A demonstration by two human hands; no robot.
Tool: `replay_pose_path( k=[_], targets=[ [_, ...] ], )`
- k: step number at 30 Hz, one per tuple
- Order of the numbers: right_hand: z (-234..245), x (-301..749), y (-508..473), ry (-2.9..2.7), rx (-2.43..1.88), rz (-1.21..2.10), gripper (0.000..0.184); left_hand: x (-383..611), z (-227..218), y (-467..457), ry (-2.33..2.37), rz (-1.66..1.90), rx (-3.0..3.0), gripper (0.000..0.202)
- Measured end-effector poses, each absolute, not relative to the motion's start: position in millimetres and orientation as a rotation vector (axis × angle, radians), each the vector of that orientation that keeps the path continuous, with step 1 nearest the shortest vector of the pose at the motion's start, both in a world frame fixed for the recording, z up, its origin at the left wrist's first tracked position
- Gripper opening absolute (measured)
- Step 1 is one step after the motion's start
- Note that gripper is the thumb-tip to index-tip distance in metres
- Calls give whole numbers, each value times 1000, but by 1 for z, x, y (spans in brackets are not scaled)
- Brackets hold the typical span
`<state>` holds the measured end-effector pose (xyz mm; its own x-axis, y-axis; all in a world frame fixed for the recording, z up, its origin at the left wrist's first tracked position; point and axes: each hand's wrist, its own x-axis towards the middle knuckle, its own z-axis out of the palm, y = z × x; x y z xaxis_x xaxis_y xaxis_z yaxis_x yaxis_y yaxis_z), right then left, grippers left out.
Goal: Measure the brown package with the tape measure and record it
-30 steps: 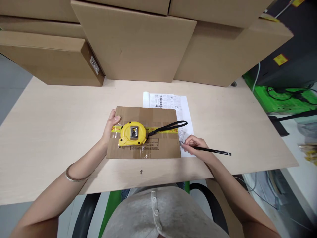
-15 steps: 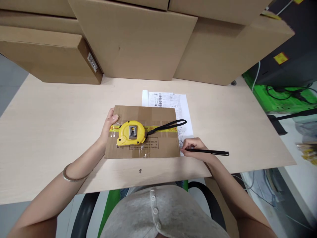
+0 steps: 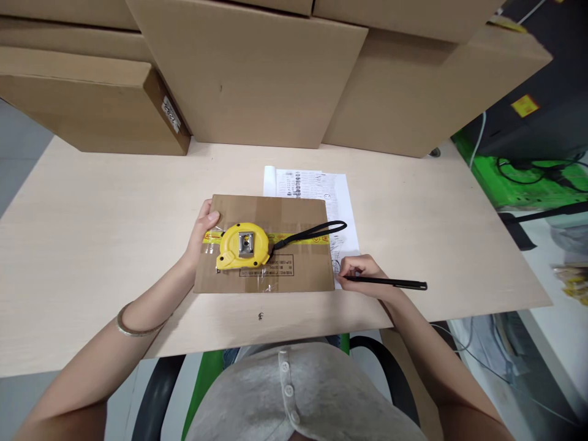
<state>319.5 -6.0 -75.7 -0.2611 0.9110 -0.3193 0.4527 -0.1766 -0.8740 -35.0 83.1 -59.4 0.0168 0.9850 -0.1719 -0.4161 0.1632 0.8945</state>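
My left hand (image 3: 201, 229) grips the left edge of a flat cardboard box (image 3: 303, 212), thumb on top and fingers down its side. On the box lies a yellow tape measure (image 3: 244, 246) with a metal belt clip facing up. Its black wrist strap (image 3: 316, 233) stretches past the box's right edge. Yellow printed tape runs across the box. Beside the right edge, my right hand (image 3: 361, 272) is closed around a black pen (image 3: 390, 282), which points out to the right. A printed paper sheet (image 3: 342, 196) is partly hidden under the box.
Large cardboard boxes (image 3: 257, 79) form a wall along the back of the table (image 3: 101, 245). A smaller carton (image 3: 92, 113) stands at the back left. To the right are a green surface (image 3: 505, 184) with black cables and a white shelf.
The view has shifted very slightly. Both hands, the box, the tape measure and the pen hold nearly the same places.
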Motion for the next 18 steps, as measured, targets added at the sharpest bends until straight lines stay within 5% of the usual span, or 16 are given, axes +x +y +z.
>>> replay_pose_path(
  k=[18],
  targets=[
    [-79, 321, -6, -1672, -1533, 1434, 28, -36, -59, 83, 1002, 1270, 745, 41]
  ],
)
